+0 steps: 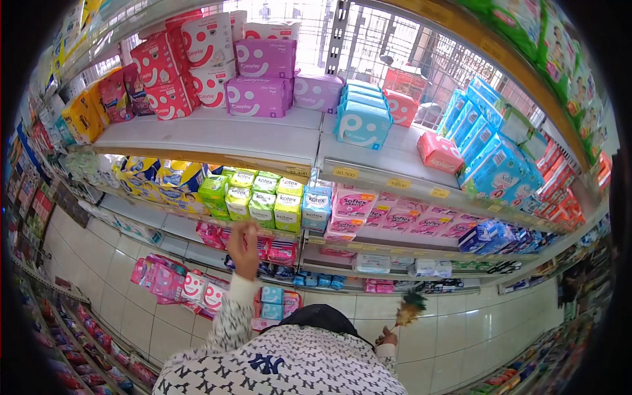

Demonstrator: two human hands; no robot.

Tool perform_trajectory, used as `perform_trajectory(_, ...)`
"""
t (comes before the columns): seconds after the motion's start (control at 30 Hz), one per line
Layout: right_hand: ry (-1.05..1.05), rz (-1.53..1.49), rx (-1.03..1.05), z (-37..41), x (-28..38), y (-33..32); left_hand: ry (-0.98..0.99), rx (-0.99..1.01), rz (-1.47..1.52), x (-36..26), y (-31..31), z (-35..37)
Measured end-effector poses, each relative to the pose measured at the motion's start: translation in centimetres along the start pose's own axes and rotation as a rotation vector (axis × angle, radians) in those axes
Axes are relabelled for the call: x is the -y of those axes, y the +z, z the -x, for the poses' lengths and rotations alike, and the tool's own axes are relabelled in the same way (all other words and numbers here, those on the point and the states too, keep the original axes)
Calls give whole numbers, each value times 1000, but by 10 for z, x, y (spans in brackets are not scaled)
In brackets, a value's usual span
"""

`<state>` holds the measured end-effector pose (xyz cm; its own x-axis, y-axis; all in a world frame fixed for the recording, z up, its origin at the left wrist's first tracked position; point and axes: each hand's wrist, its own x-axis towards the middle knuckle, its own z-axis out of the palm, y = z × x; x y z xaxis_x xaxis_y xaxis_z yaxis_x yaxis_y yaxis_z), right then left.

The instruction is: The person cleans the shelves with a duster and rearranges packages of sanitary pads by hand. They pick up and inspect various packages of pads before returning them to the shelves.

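Note:
My left hand is raised in front of the middle shelf, just below green Kotex packs. Its fingers are bent, somewhat blurred and partly apart, and I see nothing in them. Lower and to the right, my right hand is closed around the handle of a feather duster. The duster's green and yellow-brown feathers point up and away over the tiled floor. Pink Softex packs stand right of a blue Kotex pack.
The upper shelf bears purple packs, light-blue packs and a red pack. On the floor lie several pink and white packs. A dark cap blocks the lower middle.

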<state>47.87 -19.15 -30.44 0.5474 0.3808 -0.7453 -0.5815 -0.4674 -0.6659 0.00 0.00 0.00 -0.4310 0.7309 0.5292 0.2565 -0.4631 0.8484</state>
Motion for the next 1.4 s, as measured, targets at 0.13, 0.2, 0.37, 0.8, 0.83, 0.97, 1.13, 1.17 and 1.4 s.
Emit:
perform_trajectory(0.13, 25, 374, -197, 32, -35, -15, -570, 416, -297, 147, -80, 205)
perform_trajectory(0.2, 98, 563, -146, 26, -77, -30, -691, 686, -317, 135, -123, 240)
perform_trajectory(0.37, 162, 1183, 251, 83, -176, -49, -970, 1083, -414, 185, -181, 267)
perform_trajectory(0.8, 464, 1916, 748, 189, -294, 24, -504, 1359, -1001, 380, -131, 371)
perform_trajectory(0.83, 528, 1941, 723, 198, -293, 29, -299, 1360, -1141, 409, -120, 384)
perform_trajectory(0.97, 677, 1963, 608, 215, -309, 20, 16, 1235, -1421, 499, -78, 370)
perform_trajectory(1.13, 693, 1845, 593, 225, -317, -10, 45, 1220, -1434, 538, -81, 363)
perform_trajectory(1.17, 705, 1824, 568, 219, -319, -14, 55, 1232, -1397, 531, -80, 365)
perform_trajectory(1.4, 104, 1213, 240, 190, -309, -38, -226, 1273, -743, 350, -90, 355)
